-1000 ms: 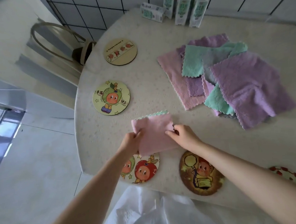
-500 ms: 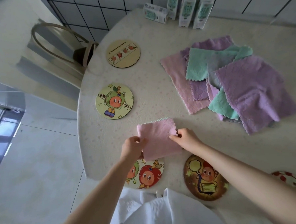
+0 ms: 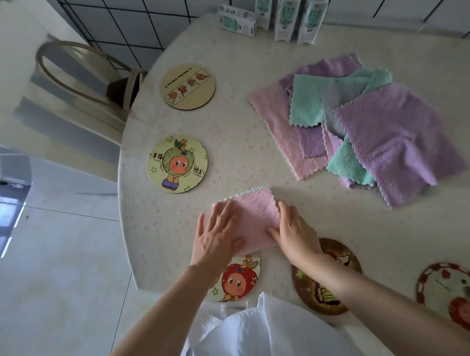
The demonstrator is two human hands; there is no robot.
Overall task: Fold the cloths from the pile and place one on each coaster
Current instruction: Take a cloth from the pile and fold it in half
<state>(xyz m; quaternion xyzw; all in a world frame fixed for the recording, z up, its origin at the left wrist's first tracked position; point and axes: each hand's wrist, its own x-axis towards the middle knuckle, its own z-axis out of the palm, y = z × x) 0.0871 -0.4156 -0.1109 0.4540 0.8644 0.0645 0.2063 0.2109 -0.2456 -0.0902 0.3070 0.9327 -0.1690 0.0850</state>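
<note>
Head view: left hand (image 3: 217, 233) and right hand (image 3: 295, 229), fingers flat and extended, press the folded pink cloth (image 3: 254, 212) onto the tabletop (image 3: 243, 155), its near edge reaching the apple coaster (image 3: 240, 281), which the left wrist partly hides. The right forearm crosses the brown coaster (image 3: 347, 256). The green coaster (image 3: 177, 163), wooden coaster (image 3: 187, 86) and red-rimmed coaster (image 3: 452, 297) lie around; the cloth pile (image 3: 375, 121) sits far right, below the cartons (image 3: 285, 14).

White wall tiles (image 3: 127, 17) with dark grout, pale glossy floor tiles (image 3: 56, 269), a curved-back chair (image 3: 68, 85) beside the speckled table (image 3: 255, 163).
</note>
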